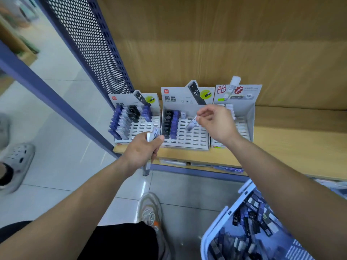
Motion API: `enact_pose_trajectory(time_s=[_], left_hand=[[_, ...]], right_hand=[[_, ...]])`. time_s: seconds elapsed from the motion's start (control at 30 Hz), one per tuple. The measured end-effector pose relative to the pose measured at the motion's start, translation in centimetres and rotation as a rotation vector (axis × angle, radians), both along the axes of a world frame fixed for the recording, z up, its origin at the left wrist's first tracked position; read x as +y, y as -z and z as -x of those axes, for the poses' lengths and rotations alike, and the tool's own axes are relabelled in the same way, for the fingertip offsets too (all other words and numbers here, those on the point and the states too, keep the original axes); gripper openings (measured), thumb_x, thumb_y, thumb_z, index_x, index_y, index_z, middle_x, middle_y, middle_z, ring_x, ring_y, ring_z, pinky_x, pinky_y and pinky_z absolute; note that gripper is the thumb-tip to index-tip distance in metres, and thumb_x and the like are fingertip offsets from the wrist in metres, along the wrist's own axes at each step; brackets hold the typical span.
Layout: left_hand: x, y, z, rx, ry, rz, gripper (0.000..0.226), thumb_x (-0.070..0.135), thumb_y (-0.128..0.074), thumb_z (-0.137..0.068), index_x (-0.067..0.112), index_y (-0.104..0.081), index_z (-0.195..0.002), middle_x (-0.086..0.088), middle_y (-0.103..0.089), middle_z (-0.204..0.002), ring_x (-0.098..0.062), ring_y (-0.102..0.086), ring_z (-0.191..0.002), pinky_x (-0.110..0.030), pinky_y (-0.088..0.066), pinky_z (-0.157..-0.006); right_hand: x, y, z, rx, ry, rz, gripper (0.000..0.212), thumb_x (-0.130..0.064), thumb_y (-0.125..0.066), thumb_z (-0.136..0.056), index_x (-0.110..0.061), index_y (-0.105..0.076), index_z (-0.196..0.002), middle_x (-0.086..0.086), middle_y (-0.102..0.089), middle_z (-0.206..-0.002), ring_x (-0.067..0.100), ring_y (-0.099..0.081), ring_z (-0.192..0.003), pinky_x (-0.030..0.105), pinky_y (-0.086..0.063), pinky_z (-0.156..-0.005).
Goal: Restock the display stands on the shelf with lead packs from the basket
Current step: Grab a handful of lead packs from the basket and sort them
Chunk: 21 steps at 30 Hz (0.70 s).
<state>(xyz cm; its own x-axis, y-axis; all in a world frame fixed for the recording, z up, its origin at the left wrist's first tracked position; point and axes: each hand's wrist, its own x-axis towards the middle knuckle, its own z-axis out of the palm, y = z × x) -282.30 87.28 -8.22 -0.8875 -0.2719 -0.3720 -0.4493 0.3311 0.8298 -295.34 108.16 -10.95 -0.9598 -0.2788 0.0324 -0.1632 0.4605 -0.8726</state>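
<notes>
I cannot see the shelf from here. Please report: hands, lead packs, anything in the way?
Right hand pinches one lead pack above middle stand. Left hand grips spare packs. Empty slots unobstructed.

Bright even light, perhaps overhead; edges warped, hands blurred.

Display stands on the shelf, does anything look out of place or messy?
Nothing looks spilled or damaged. In the middle stand one pale pack stands alone beside the purple column, with most slots unfilled. The right hand pinches a tilted lead pack above it.
</notes>
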Motion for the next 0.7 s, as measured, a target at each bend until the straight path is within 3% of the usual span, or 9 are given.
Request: enact_pose_trajectory(time_s=[0.1,0.23,0.53,0.7], left_hand=[[-1.4,0.8,-0.1,0.002,-0.010,0.041,0.041,0.034,-0.057,-0.102,0.010,-0.052,-0.069,-0.005,-0.053,-0.060,-0.016,-0.049,-0.053,-0.020,-0.045,-0.055],[-1.8,2.1,0.7,-0.010,-0.006,-0.016,0.038,0.032,-0.057,-0.102,0.011,-0.052,-0.071,-0.005,-0.053,-0.059,-0.014,-0.049,-0.050,-0.018,-0.046,-0.055],[-1.1,3.3,2.8,-0.029,-0.020,-0.109,0.034,0.028,-0.058,-0.102,0.013,-0.050,-0.072,-0.001,-0.049,-0.056,-0.015,-0.043,-0.050,-0.018,-0.042,-0.050],[-1.3,3.6,2.8,-0.029,-0.026,-0.129,0.031,0.027,-0.059,-0.102,0.014,-0.051,-0.075,0.000,-0.048,-0.056,-0.016,-0.042,-0.052,-0.020,-0.042,-0.051]], right_hand=[[-2.2,1.2,2.6,0.041,-0.008,-0.072,0.007,-0.011,-0.071,-0.090,-0.017,-0.068,-0.091,-0.008,-0.064,-0.079,-0.002,-0.057,-0.066,0.005,-0.042,-0.062],[-3.8,3.2,4.9,0.053,-0.023,-0.143,0.006,-0.010,-0.070,-0.089,-0.015,-0.068,-0.092,-0.003,-0.068,-0.083,0.007,-0.064,-0.073,0.017,-0.051,-0.071],[-4.4,5.3,6.3,0.070,-0.039,-0.232,0.007,-0.009,-0.070,-0.090,-0.015,-0.069,-0.092,-0.005,-0.066,-0.080,0.002,-0.061,-0.069,0.001,-0.042,-0.062],[-5.0,5.5,6.7,0.194,-0.172,-0.352,0.006,-0.009,-0.069,-0.091,-0.010,-0.073,-0.096,0.000,-0.068,-0.088,0.013,-0.064,-0.078,0.019,-0.048,-0.074]])
